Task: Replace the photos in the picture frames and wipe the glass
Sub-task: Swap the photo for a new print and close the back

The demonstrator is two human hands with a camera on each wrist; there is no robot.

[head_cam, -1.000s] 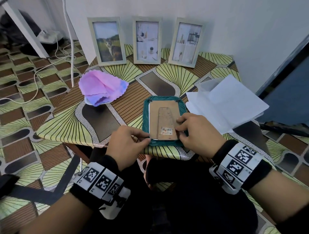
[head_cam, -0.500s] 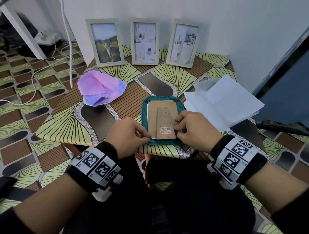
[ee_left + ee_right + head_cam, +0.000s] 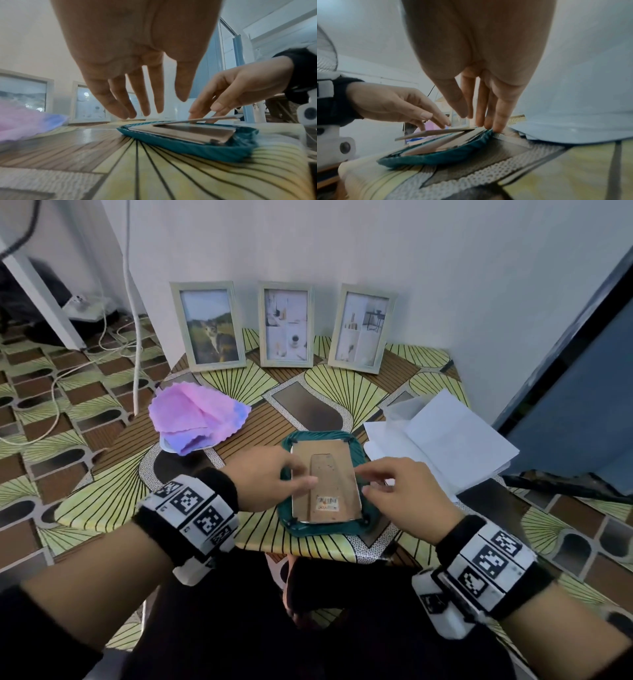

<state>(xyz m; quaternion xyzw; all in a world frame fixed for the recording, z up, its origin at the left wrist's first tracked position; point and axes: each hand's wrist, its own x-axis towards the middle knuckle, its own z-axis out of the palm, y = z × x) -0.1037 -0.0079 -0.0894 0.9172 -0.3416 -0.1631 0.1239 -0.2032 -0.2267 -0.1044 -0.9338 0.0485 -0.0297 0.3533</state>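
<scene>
Over the left edge of the teal frame [image 3: 322, 529], the left hand [image 3: 263, 477] hangs with its fingers straight and spread, holding nothing; whether the fingertips touch the brown backing board [image 3: 325, 474] I cannot tell. At the frame's right edge the right hand [image 3: 404, 494] reaches down with its fingers [image 3: 500, 119] nearly straight, tips on the teal rim and the board's edge, gripping nothing. That frame lies face down near the front edge of the patterned table [image 3: 102, 501], its cardboard stand [image 3: 195, 119] lifted a little off the board. Left of the frame and further back lies a pink and purple cloth [image 3: 198, 419]; just right of the frame lie white sheets of paper [image 3: 445, 440]. Behind the frame, three pale frames [image 3: 287, 325] with photos stand against the wall.
</scene>
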